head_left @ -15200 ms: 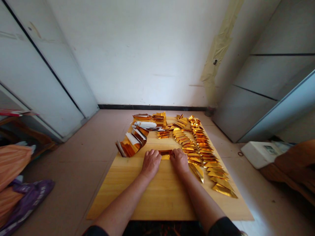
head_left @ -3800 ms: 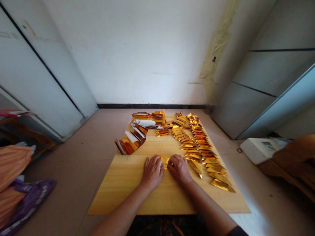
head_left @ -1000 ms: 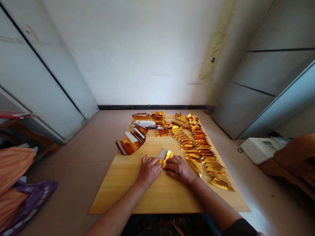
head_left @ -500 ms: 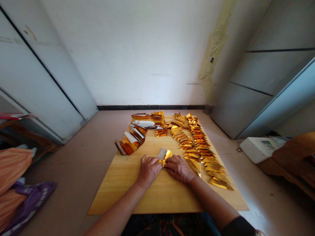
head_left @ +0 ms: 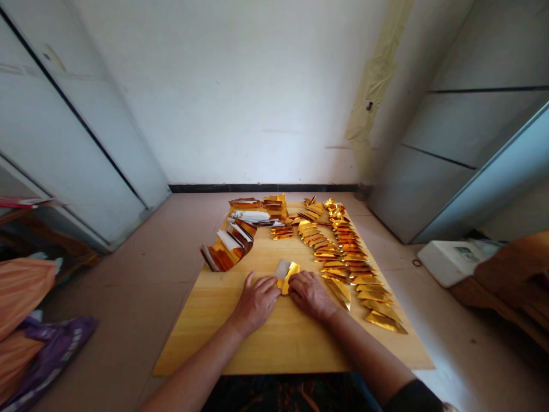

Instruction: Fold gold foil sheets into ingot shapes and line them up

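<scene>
A partly folded sheet of gold foil paper [head_left: 286, 273], with a pale back showing at its upper left, lies on the wooden board [head_left: 240, 349]. My left hand [head_left: 257, 300] grips its near left edge, the fingers bent together with the thumb. On the near right edge, my right hand [head_left: 311, 293] has its fingers closed over the paper; its fingertips are partly hidden. Just right of that hand lies a folded gold paper piece [head_left: 338, 292]. Beyond it, overlapping rows of folded gold pieces [head_left: 354, 252] run along the board's right side.
Stacks of gold and white paper sheets [head_left: 229, 243] stand at the board's far left. A purple bag [head_left: 55, 355] and orange bags [head_left: 26, 292] sit on the floor at left. At right are a white box [head_left: 448, 260] and a grey cabinet [head_left: 429, 166].
My left hand has shifted slightly left and down, and my right hand slightly right. More of the gold paper shows between them. The rows and stacks have stayed put.
</scene>
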### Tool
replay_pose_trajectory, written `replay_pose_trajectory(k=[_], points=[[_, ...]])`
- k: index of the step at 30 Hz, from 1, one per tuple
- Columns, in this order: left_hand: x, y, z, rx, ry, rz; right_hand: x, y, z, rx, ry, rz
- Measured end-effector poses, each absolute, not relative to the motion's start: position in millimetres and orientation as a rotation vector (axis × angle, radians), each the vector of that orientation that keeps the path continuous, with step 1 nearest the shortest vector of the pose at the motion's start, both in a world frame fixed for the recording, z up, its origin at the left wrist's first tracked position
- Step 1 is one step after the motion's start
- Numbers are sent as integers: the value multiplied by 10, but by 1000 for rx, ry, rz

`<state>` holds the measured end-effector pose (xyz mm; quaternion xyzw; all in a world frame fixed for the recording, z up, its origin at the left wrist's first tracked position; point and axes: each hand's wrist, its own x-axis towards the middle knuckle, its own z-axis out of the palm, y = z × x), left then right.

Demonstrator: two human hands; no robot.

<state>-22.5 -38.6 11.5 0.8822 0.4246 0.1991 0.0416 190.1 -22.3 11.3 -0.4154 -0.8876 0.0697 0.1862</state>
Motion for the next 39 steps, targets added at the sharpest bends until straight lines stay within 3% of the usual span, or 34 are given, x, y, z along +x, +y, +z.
replay_pose_trajectory(k=[10, 27, 39], points=[[-234, -377, 95, 2692, 1318, 623, 1880, -207, -1, -1135, -2532, -6], [-247, -379, 62, 2633, 1339, 637, 1993, -201, 85, -1007, -2534, 196], [-263, -373, 27, 2625, 1315, 610, 1752, -117, -1, -1334, -2345, 232]])
